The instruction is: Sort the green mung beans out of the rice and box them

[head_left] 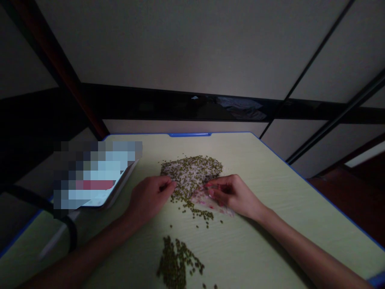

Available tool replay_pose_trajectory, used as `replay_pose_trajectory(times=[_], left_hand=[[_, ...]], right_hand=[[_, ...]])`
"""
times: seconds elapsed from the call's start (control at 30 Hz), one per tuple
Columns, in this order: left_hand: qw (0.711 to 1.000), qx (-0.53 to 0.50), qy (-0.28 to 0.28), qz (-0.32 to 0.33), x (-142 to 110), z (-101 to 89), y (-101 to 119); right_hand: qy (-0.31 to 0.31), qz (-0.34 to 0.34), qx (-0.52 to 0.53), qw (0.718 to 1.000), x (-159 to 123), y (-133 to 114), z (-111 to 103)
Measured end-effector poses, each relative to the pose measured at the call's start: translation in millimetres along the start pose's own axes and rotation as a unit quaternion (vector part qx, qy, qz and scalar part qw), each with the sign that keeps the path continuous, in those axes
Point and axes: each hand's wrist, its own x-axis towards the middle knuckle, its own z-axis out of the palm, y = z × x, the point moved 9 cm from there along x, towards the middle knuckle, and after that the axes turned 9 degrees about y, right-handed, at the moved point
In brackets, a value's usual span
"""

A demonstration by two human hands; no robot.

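Note:
A heap of small green beans, like mung beans, mixed with white rice-like grains [192, 170] lies mid-table. At its left edge, my left hand [152, 196] is closed, thumb and forefinger together; whatever they hold is too small to make out. My right hand [234, 194] is at the right edge, fingertips pinched over a clear plastic piece with pink print [216, 205]. Whether it grips the plastic or some grains I cannot tell. Loose green beans [203, 214] trail off below the heap. Nearer to me is a separate pile of green beans [173, 265].
The pale tabletop [270, 192] has a blue edge and a blue handle [191, 135] at the far side. A tablet-like device [100, 196], partly pixelated, stands tilted at the left beside a dark curved cable [72, 233]. Cabinet panels [186, 48] rise behind.

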Motion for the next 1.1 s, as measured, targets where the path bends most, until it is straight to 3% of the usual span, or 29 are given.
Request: replay_pose_trajectory(times=[0.6,1.1], left_hand=[[1.000,-0.023,0.003,0.003,-1,-1.0,1],[1.000,-0.021,0.004,0.003,-1,-1.9,2]], right_hand=[[-0.026,-0.079,-0.046,0.996,14,-27,13],[-0.104,-0.145,-0.042,0.983,-4,-59,41]])
